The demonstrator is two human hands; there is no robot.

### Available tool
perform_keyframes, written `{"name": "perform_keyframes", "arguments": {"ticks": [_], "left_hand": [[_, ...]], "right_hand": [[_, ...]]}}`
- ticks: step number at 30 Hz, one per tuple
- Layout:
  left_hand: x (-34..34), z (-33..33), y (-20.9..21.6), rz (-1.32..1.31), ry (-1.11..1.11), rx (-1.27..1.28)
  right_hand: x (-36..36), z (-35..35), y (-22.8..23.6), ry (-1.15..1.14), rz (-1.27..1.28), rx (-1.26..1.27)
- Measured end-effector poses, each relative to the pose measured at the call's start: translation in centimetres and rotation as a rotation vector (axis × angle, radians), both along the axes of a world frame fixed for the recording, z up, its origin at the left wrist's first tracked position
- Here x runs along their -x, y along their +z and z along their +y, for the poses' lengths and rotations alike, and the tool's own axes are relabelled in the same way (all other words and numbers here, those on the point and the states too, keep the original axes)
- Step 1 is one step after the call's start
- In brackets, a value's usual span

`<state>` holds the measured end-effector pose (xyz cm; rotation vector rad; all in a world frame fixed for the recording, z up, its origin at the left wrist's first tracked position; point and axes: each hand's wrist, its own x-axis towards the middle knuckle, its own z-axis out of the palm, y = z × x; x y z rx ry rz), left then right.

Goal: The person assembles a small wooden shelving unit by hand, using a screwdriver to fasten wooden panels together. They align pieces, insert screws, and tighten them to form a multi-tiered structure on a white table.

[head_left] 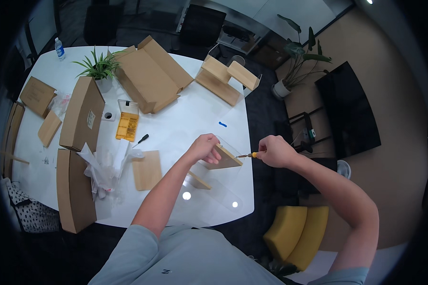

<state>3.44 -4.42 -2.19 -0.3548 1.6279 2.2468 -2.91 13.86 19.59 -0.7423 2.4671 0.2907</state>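
Screwdriver (255, 155) in right hand (277, 151); dark bits (132, 124) in open orange case (122, 129)

Screwdriver (245, 156): held right of board (225, 161)
Case (127, 127): placed behind loose panel (147, 171)
Bottle (60, 49): set far left on table (176, 128)

The person is wearing a pale grey-green shirt (199, 256), its cloth creasing softly across the front. A small dark mark (165, 271) is sitting on the chest. The short left sleeve (133, 254) and right sleeve (340, 276) are leaving the forearms, left hand (204, 148) and right hand (277, 152) bare.
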Motion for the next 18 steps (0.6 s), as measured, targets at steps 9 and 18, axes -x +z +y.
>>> {"name": "perform_keyframes", "arguments": {"ticks": [9, 18], "left_hand": [[0.3, 0.2, -0.1, 0.021, -0.008, 0.010], [-0.1, 0.3, -0.2, 0.006, 0.000, 0.005]], "right_hand": [[-0.5, 1.1, 0.0, 0.857, 0.197, -0.082], [1.0, -0.4, -0.4, -0.102, -0.060, 0.013]]}}
